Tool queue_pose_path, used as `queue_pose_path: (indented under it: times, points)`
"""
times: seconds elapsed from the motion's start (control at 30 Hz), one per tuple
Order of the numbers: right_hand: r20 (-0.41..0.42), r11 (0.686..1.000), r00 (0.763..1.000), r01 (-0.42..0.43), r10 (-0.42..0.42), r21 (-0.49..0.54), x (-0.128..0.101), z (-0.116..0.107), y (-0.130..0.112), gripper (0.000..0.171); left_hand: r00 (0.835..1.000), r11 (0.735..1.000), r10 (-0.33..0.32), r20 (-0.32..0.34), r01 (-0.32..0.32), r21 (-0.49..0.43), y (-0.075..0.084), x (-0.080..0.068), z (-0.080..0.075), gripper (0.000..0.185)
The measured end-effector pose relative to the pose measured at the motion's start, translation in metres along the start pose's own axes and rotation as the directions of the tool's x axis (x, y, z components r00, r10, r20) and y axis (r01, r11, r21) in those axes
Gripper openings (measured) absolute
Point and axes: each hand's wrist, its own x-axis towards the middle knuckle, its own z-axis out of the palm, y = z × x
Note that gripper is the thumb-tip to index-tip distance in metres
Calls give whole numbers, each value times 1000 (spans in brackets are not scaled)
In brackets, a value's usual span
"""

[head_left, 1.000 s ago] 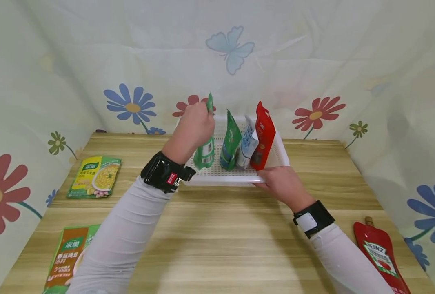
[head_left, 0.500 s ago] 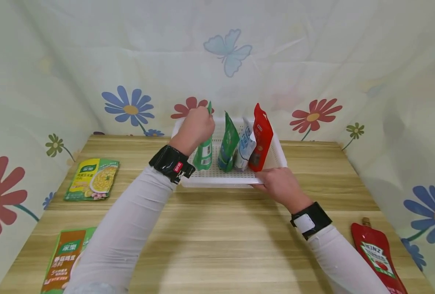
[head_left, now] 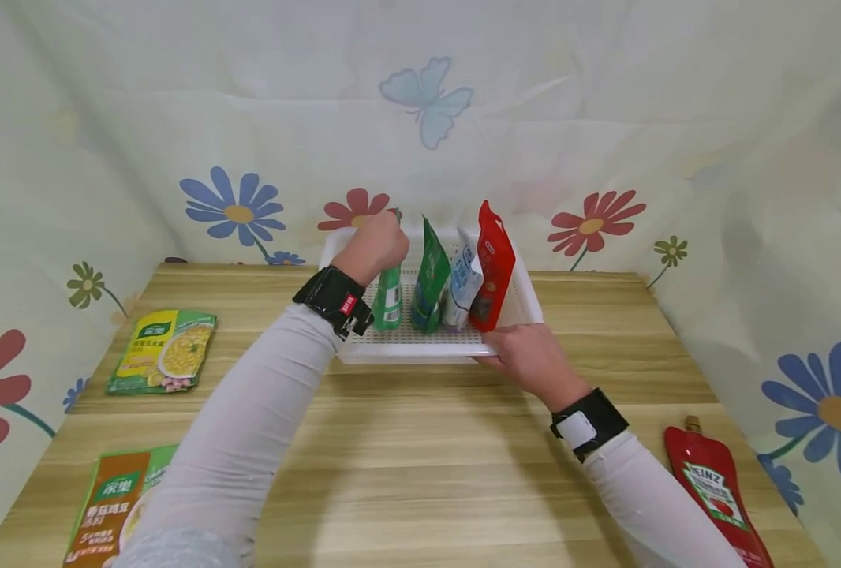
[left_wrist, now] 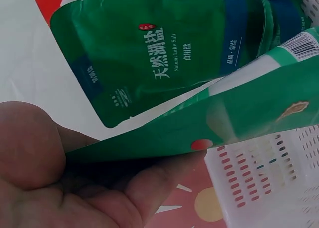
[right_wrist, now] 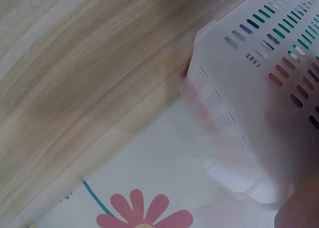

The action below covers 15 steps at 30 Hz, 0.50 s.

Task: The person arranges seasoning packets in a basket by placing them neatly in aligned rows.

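Left hand [head_left: 374, 246] pinches top edge of green pouch [head_left: 390, 296], thumb and fingers [left_wrist: 149, 188] closed on either side; pouch stands upright at left end of the row in white basket [head_left: 420, 347]. Right hand [head_left: 527, 359] grips the basket's near rim, fingers curled.

1. Setting: a staged recording booth, not a lived-in kitchen.
2. Evidence: a pale floral cloth [head_left: 534, 118], printed with flowers and a butterfly, hangs beyond the hands and closes in both sides.
3. Evidence: a wood-grain counter [head_left: 427, 457] under the hands carries only grocery pouches and a white perforated basket [head_left: 520, 304].
4. No walls, appliances or fixtures are visible.
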Motion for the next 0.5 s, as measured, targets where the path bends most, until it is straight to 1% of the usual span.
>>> queue_pose_path:
  times: [0.27, 0.4, 0.5]
  points:
    - [-17, 1000, 1000, -6, 6, -21, 1, 1, -2, 28, 1000, 999, -10, -2, 10, -52, -3, 9, 6, 23]
    - [-17, 1000, 1000, -5, 4, -23, 0, 0, -1, 28, 1000, 998, -25, -1, 25, -59, -3, 13, 11, 23]
    - [-13, 1000, 1000, -7, 7, -18, 0, 1, -1, 27, 999, 998, -33, -4, 33, -49, -5, 15, 14, 26]
